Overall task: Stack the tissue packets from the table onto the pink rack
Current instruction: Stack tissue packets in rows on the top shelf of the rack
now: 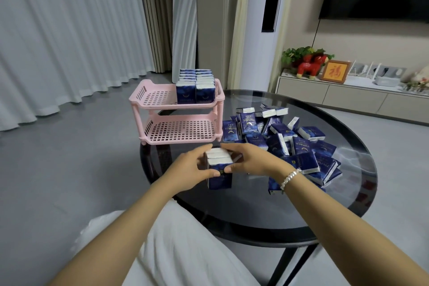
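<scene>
A two-tier pink rack (151,100) stands at the left edge of the round glass table (325,204). Two rows of dark blue tissue packets (195,86) stand upright in the right half of its top tier; the bottom tier holds nothing. A loose heap of blue packets (290,141) lies on the table to the right of the rack. In front of the rack, my left hand (185,169) and my right hand (250,160) press from both sides on a small bundle of upright packets (219,169) resting on the glass.
The table's near rim runs just beyond my lap in white cloth (174,251). Grey floor and white curtains (69,30) lie to the left. A low cabinet (348,95) with ornaments stands at the back right, beside a tall white air conditioner (262,30).
</scene>
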### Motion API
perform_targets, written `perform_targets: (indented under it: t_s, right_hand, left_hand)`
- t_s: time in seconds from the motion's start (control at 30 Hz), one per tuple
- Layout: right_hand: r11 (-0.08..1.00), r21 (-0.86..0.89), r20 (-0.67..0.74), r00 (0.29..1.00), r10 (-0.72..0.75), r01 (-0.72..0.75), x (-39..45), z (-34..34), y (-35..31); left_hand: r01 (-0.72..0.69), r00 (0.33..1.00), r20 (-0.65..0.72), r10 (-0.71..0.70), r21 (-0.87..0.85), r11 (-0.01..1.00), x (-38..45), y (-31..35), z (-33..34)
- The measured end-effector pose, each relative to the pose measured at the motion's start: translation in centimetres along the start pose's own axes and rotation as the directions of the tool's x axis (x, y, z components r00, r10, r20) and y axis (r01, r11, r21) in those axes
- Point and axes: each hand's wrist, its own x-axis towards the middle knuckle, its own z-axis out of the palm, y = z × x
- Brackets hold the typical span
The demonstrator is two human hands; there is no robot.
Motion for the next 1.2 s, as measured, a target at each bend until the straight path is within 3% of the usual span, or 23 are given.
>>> perform_targets:
  t_s: [0.3, 0.7, 1.03, 1.2]
  right_hand:
    - [0.991, 0.008, -0.024, 0.991, -0.133, 0.133, 3.2, -6.7, -6.3]
    - [0.967, -0.058, -0.073, 0.965, -0.251, 0.248, 14.9, -11.9, -12.4]
    - [0.984, -0.02, -0.065, 0.982, -0.177, 0.176, 25.6, -12.2, -12.9]
    - [0.973, -0.206, -0.072, 0.99, -0.123, 0.106, 29.2, -10.8, -11.0]
  left_hand:
    - [-0.006, 0.995, -0.101, -0.008, -0.143, 0.99, 2.7, 2.9, -8.3]
    - [-0.025, 0.977, -0.209, -0.036, -0.281, 0.959, 9.0, 3.0, -19.8]
    - [0.006, 0.987, -0.155, -0.052, -0.279, 0.96, 17.5, -1.3, -24.6]
    - [0.057, 0.991, -0.102, -0.089, -0.282, 0.958, 21.0, -4.1, -23.2]
